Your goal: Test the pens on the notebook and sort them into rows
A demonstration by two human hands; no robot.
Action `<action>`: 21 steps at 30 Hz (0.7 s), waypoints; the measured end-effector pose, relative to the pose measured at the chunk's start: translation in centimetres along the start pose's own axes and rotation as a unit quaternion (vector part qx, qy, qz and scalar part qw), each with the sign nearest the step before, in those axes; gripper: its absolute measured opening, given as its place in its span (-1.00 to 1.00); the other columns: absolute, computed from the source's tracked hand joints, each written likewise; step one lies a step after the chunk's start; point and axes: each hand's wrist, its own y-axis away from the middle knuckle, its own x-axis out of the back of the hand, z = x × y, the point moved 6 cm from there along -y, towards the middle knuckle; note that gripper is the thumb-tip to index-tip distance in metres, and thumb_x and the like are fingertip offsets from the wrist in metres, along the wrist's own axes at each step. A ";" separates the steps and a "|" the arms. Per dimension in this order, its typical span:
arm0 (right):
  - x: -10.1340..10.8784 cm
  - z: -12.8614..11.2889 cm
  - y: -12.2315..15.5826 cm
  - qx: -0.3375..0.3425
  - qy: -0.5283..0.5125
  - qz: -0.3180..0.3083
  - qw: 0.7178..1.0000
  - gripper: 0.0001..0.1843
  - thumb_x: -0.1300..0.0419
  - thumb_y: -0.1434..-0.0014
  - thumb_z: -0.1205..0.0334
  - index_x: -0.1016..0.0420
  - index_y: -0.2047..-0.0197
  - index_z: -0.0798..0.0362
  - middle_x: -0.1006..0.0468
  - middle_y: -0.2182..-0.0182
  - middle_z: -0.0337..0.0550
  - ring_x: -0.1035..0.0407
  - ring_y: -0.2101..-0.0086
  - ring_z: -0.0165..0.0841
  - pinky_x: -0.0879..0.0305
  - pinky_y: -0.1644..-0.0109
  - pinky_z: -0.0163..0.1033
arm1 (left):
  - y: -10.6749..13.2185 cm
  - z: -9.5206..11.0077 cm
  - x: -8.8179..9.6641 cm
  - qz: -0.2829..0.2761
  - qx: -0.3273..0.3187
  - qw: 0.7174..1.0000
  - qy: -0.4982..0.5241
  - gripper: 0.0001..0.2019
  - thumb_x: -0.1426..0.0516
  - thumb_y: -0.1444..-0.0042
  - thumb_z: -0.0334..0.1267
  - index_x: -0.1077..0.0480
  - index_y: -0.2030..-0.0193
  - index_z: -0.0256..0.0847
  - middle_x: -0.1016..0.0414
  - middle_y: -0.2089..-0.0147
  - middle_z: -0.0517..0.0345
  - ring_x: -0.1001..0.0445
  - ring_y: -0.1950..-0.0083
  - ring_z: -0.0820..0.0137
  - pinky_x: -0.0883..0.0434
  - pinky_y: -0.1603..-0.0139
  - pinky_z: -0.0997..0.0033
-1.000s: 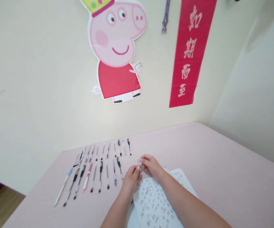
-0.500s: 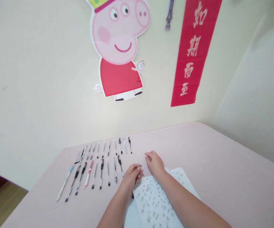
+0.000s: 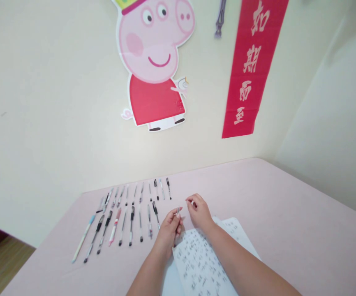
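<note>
My left hand [image 3: 169, 228] is closed around a slim pen [image 3: 178, 210], whose thin pale tip pokes up between thumb and forefinger; the rest of it is hidden by the fingers. Just to its right, my right hand [image 3: 199, 211] is curled with thumb and fingertips pinched together. Whatever it may hold is too small to make out. Both hands hover close together above the top edge of a sheet of handwritten paper [image 3: 196, 259]. Left of my hands, several pens [image 3: 131, 226] lie side by side in a near row, with a far row of pens [image 3: 142, 192] behind.
A pink-covered table [image 3: 289, 213] runs up to the wall. On the wall are a cartoon pig cutout [image 3: 156, 98], a red banner with characters [image 3: 242, 82] and a purple strip-like item [image 3: 220, 20]. Another white sheet [image 3: 170, 279] lies under the written one.
My left hand has tipped slightly, and the pen tip sits a little higher and further left. The right hand has shifted slightly up and left. The laid-out pens have not moved.
</note>
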 end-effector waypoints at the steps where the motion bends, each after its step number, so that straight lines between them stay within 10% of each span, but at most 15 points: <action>1: -0.3 0.0 0.0 -0.008 -0.032 -0.009 0.999 -0.85 -0.05 -0.09 0.28 -0.43 0.39 0.07 -0.41 0.44 -0.18 -0.26 0.46 -0.40 -0.22 0.35 -0.30 | -0.1 0.0 0.0 -0.002 -0.002 1.000 -0.001 -0.52 -0.23 0.12 0.03 -0.33 0.12 -0.21 -0.26 0.53 0.36 -0.09 0.64 0.67 0.03 0.65 0.63; 11: -3.3 1.6 0.7 -0.224 -0.272 -0.135 0.926 -0.65 -0.21 0.04 -0.07 -0.39 0.44 0.08 -0.29 0.67 -0.34 -0.09 0.63 -0.50 -0.01 0.54 -0.36 | -0.4 -0.4 0.0 -0.004 -0.013 0.999 -0.041 -0.59 -0.23 0.15 0.09 -0.25 0.41 -0.22 -0.17 0.62 0.39 -0.07 0.64 0.66 0.00 0.61 0.61; 21: -3.5 1.0 1.3 -0.272 -0.348 -0.167 0.882 -0.60 -0.35 0.23 -0.05 -0.33 0.54 0.08 -0.30 0.68 -0.37 0.00 0.66 -0.57 0.14 0.56 -0.37 | -0.2 -0.2 -0.4 -0.012 -0.009 0.999 -0.045 -0.61 -0.24 0.15 0.06 -0.29 0.44 -0.24 -0.21 0.61 0.36 -0.08 0.64 0.66 0.01 0.61 0.60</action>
